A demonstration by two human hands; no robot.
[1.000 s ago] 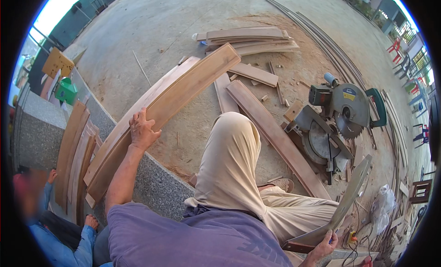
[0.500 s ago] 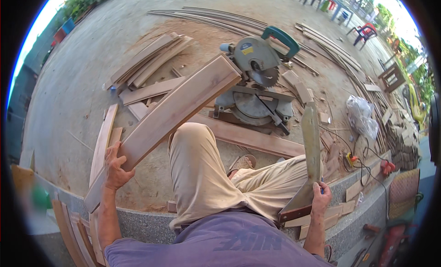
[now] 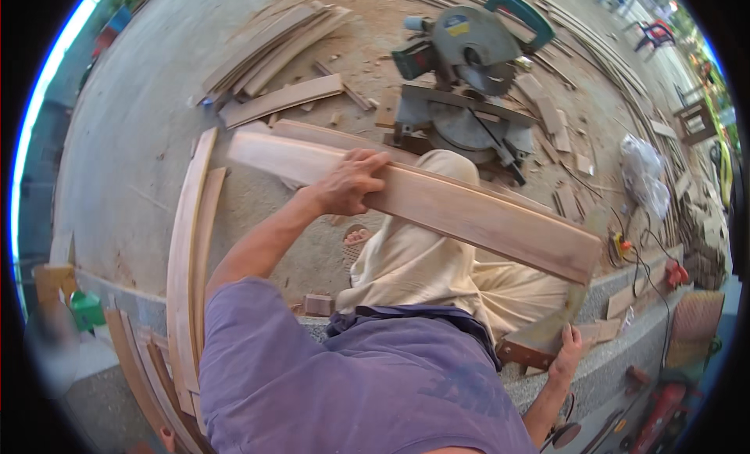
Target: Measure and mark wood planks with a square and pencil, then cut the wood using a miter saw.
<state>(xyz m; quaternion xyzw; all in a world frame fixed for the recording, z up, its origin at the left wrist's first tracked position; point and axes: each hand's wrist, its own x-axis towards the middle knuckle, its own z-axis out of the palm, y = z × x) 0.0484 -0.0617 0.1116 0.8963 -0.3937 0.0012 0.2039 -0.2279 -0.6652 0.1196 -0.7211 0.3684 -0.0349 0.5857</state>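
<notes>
A long, pale reddish-brown wooden board [image 3: 484, 222] lies slantwise across my raised knee and lap. My left hand [image 3: 351, 182] is closed over it left of its middle, fingers over the far edge. Low on the right, my right hand [image 3: 568, 354] is closed on a carpenter's square [image 3: 553, 319] with a metal blade and brown wooden stock. The board's right end covers part of that blade. No pencil can be made out in my right hand now.
A mitre saw [image 3: 475, 51] stands on the ground ahead. Stacked boards [image 3: 273, 44] lie far left, longer ones [image 3: 186, 259] nearer. A plastic bag [image 3: 644, 173], cables and a red plug [image 3: 676, 274] are at right. I sit on a speckled stone ledge [image 3: 609, 364].
My left hand has shifted from the board's lower left end toward its middle. The board has swung round, its right end now over the square. The blue pencil in my right hand is out of sight.
</notes>
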